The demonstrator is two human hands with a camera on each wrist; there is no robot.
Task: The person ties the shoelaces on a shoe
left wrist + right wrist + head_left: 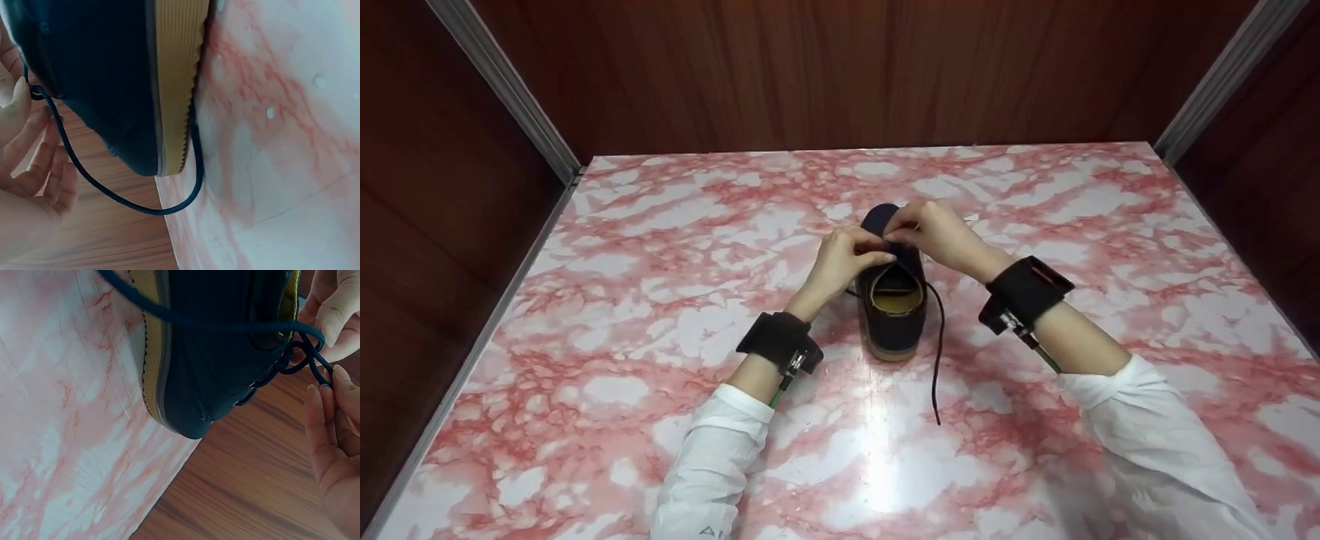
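Note:
A dark navy shoe with a tan ridged sole stands on the table, toe away from me. My left hand is over the shoe's lacing from the left, pinching the dark shoelace between thumb and fingers. From the right, my right hand pinches a loop of that lace just above the eyelets, clearest in the right wrist view. The fingertips of both hands are close together there. One loose lace end trails down the shoe's right side onto the table. The hands partly hide the tongue and upper lacing.
The table has a red and white marbled top. Dark wood-grain panels rise behind it and at both sides, with metal strips at the corners. Black bands with cables are strapped on both wrists.

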